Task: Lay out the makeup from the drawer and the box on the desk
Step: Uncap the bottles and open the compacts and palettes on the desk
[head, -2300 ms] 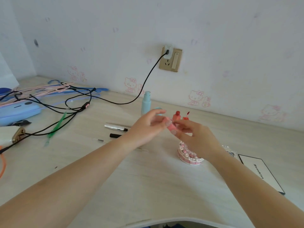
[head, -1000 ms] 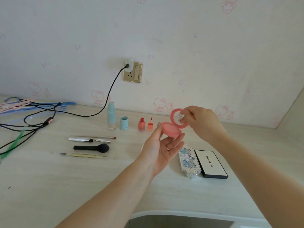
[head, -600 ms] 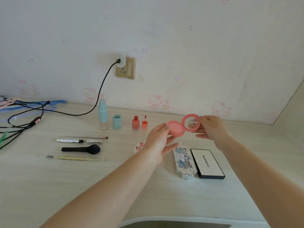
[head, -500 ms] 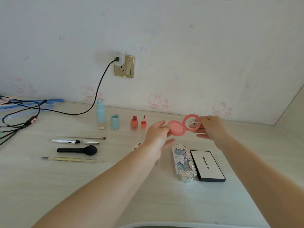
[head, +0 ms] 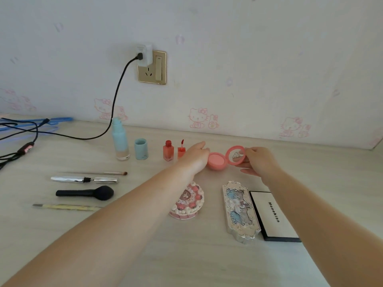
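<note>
A round pink blush compact (head: 216, 160) stands open low over the desk (head: 186, 255), at or just above its surface, its mirrored lid (head: 236, 155) tilted up. My left hand (head: 193, 157) holds the base at its left rim. My right hand (head: 259, 162) pinches the lid from the right. Laid out on the desk are a blue bottle (head: 120, 139), its cap (head: 141, 149), a red lip tint (head: 167, 151) with its wand (head: 181, 150), a thin brush (head: 93, 173), a silver mascara (head: 83, 179), a black brush (head: 85, 193), a cake-shaped compact (head: 187, 200), an ornate silver palette (head: 240, 210) and a white palette (head: 273, 214).
A black cable (head: 118, 96) runs from the wall socket (head: 152, 67) down across the desk's left side, over blue hangers (head: 31, 122). A yellow stick (head: 66, 207) lies below the black brush. The wall closes the back, and a side wall stands at the right.
Both hands opened the pink compact in the air and have lowered it toward the desk, behind the silver palette. The view has swung right, away from the cables.
</note>
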Motion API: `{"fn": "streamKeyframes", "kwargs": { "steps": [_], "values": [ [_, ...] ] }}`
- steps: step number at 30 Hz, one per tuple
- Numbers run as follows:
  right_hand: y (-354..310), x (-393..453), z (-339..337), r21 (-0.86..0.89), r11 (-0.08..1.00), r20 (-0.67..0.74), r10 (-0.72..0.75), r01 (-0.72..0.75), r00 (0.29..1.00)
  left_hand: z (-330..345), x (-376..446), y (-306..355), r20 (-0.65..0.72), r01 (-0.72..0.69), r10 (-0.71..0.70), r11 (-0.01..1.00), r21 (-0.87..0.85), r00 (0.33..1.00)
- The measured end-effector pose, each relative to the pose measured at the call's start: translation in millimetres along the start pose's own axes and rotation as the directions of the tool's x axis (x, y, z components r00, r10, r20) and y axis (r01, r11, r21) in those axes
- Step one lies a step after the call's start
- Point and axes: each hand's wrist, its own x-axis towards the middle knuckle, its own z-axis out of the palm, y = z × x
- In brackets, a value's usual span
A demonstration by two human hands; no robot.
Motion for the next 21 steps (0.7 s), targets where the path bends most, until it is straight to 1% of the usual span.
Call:
{"fn": "streamKeyframes", "kwargs": {
  "steps": [4, 7, 12, 17, 19, 21],
  "values": [
    [7, 6, 4, -0.024, 1.0, -0.011, 0.002, -0.003, 1.0, -1, 9, 2, 0.039, -0.004, 0.0, 0.993, 0.114, 0.999],
    [10, 8, 5, 0.011, 1.0, 0.0, 0.017, -0.017, 1.0, -1, 13, 0, 0.054, -0.013, 0.003, 0.982, 0.188, 0.999],
    [12, 11, 4, 0.048, 0.998, 0.026, 0.042, -0.044, 0.999, -2, 14, -2, 0.118, -0.059, 0.023, 0.95, 0.307, 0.993],
    [14, 10, 0, 0.06, 0.997, 0.036, 0.056, -0.058, 0.998, -7, 12, -2, 0.132, -0.088, 0.045, 0.936, 0.341, 0.99],
    [13, 10, -4, 0.031, 0.999, 0.013, 0.03, -0.03, 0.999, -10, 8, -1, 0.147, -0.102, 0.052, 0.928, 0.359, 0.988],
    [11, 7, -12, -0.025, 0.999, -0.055, -0.03, 0.029, 0.998, -16, 0, -1, 0.172, -0.131, 0.068, 0.911, 0.391, 0.983]
  ]
}}
